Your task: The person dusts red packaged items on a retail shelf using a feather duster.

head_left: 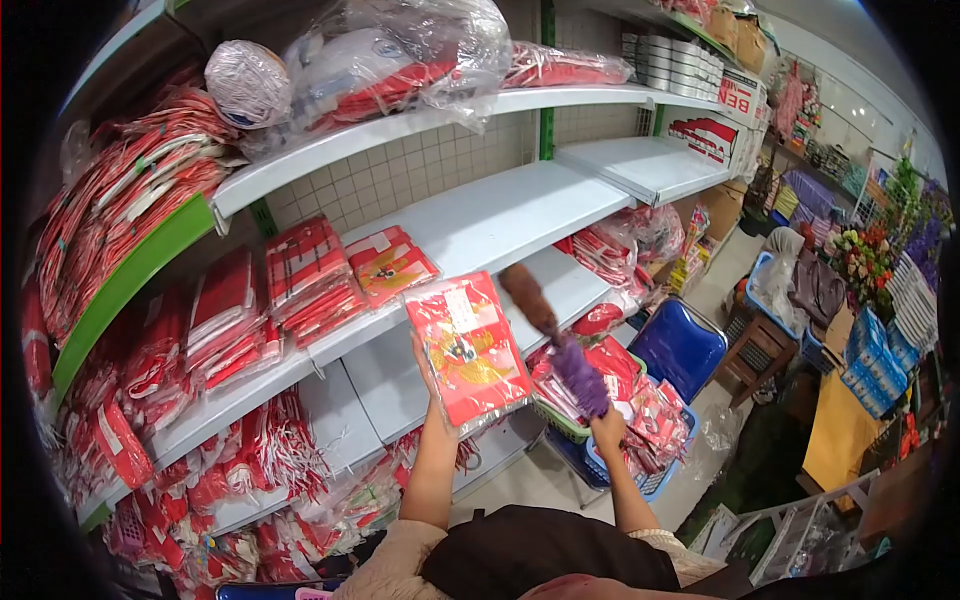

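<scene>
My left hand [422, 362] grips a plastic-wrapped red package [470, 350] with a yellow design and a white label, held up in front of the shelves; most of the fingers are behind it. In my right hand [607, 432] is a duster [578, 378], purple and fluffy near the hand and brown at its far end. The duster's brown tip lies over the white middle shelf [480, 215], just right of the package. On that shelf, a similar red package [390, 265] lies beside a stack of red packages [312, 280].
Baskets of red packages [655, 425] stand below my right hand, next to a blue chair [680, 345]. Bagged goods [390, 70] and a wrapped ball of white cord [248, 83] sit on the upper shelf. Artificial flowers [865, 260] are at the far right.
</scene>
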Tool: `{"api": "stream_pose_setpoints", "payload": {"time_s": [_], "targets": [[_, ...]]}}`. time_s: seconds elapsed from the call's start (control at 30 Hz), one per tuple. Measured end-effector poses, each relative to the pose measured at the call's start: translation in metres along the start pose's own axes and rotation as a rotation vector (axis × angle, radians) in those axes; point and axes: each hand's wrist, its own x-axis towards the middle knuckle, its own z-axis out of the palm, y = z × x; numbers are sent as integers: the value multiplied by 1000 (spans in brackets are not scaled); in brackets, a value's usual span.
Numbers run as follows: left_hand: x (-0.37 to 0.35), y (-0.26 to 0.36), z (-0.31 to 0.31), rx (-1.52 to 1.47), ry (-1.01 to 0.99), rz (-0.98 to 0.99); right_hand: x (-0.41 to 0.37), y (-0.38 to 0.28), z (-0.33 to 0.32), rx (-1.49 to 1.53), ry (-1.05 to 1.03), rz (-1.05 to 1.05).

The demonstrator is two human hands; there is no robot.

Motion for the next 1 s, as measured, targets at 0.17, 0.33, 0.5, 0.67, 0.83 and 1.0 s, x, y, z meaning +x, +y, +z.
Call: {"api": "stream_pose_setpoints", "payload": {"time_s": [0.17,0.33,0.5,0.67,0.83,1.0], "targets": [[17,-6,3,-13,-28,7,-12,-9,-40,234,166,-118],[18,-11,1,-24,-31,-5,-24,4,-54,40,106,-505],[19,-17,-2,-28,-34,-16,-28,11,-45,73,214,-349],[10,-22,2,-20,-25,-45,-28,11,-56,33,45,-523],[6,-27,6,4,2,-21,-29,22,-31,9,66,-326],[20,-39,-41,-155,-193,-66,-40,-27,-70,176,8,-375]]}}
